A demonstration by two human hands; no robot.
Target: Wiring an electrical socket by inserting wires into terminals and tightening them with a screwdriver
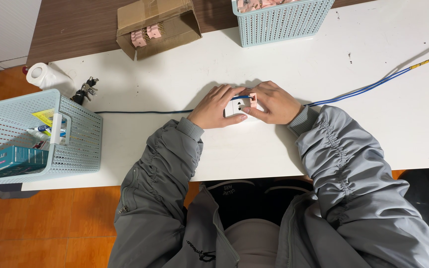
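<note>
1. Left hand (217,106) grips the left side of a small white socket module (238,105), fingers curled over its top edge and thumb under its near edge; the module sits on the white counter (323,64) between the two hands.
2. Right hand (274,103) closes on the module's right side, fingertips pinching a small pink part (252,97) at its upper right corner, just where a blue cable (373,84) runs in from the right.
3. To do this well, it seems best to keep the left hand firm so the module cannot slide, and to press the pink part squarely, not at a slant.
4. A dark cable (140,111) leads away left of the left hand; keeping both cables slack should avoid tugging the module.
5. Beyond the hands stand a cardboard box (157,25) holding more pink parts and a light blue basket (281,20); another basket (35,134) sits well to the left.
</note>
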